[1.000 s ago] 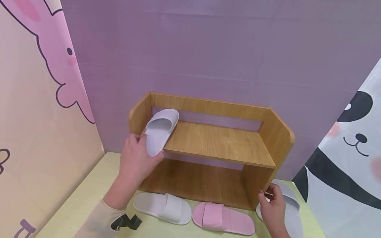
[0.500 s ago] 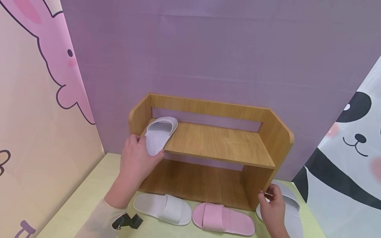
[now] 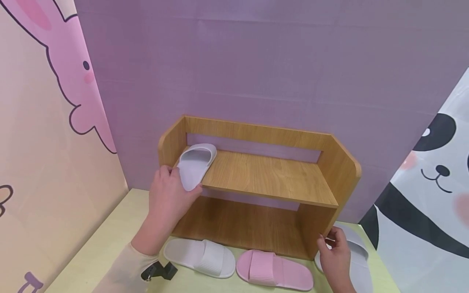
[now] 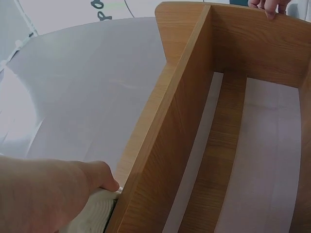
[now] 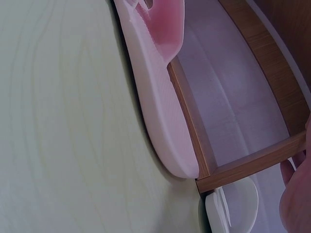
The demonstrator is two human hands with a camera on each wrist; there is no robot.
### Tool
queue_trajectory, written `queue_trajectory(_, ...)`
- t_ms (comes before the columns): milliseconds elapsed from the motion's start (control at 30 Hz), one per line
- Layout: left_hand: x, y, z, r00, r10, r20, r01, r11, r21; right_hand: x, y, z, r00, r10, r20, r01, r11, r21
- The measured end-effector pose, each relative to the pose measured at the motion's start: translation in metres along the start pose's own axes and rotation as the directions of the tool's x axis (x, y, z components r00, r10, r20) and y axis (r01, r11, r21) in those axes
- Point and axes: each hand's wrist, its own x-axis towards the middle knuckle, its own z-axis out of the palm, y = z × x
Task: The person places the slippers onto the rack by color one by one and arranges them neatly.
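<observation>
In the head view, my left hand [image 3: 168, 195] pinches the heel of a white slipper [image 3: 194, 167], thumb on the right side and fingers on the left. The slipper lies at the left end of the upper shelf of a wooden shoe rack [image 3: 264, 175], toe toward the back. My right hand [image 3: 335, 256] grips the front edge of the rack's right side panel, low down. In the left wrist view, the left hand [image 4: 48, 194] is at the shelf edge; the slipper is mostly hidden. The right hand [image 5: 296, 189] shows only partly in the right wrist view.
On the pale yellow table [image 3: 110, 236] before the rack lie another white slipper [image 3: 201, 256] and a pink slipper [image 3: 275, 270]. White slippers [image 3: 360, 268] lie beside the rack's right panel, partly behind the right hand. A purple backdrop [image 3: 256, 61] stands behind.
The toe of the held slipper has come down onto the upper shelf, and the slipper has shifted slightly left. My right hand stays at the side panel.
</observation>
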Motion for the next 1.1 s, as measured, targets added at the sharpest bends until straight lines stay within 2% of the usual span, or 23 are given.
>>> queue_trajectory(433, 0.000, 0.001, 0.005, 1.000, 0.015, -0.020, -0.015, 1.000, 0.020, -0.002, -0.001, -0.001, 1.000, 0.008, 0.000, -0.008, 1.000, 0.001)
queue_trajectory(700, -0.003, -0.004, 0.006, 0.993, 0.041, -0.109, -0.040, 0.999, 0.012, -0.001, 0.000, -0.001, 1.000, -0.018, -0.013, 0.019, 0.999, 0.027)
queue_trajectory(1100, -0.009, -0.010, 0.006, 0.978, 0.099, -0.182, -0.103, 0.995, -0.014, 0.000, -0.002, -0.001, 0.999, -0.029, -0.018, 0.029, 0.999, 0.015)
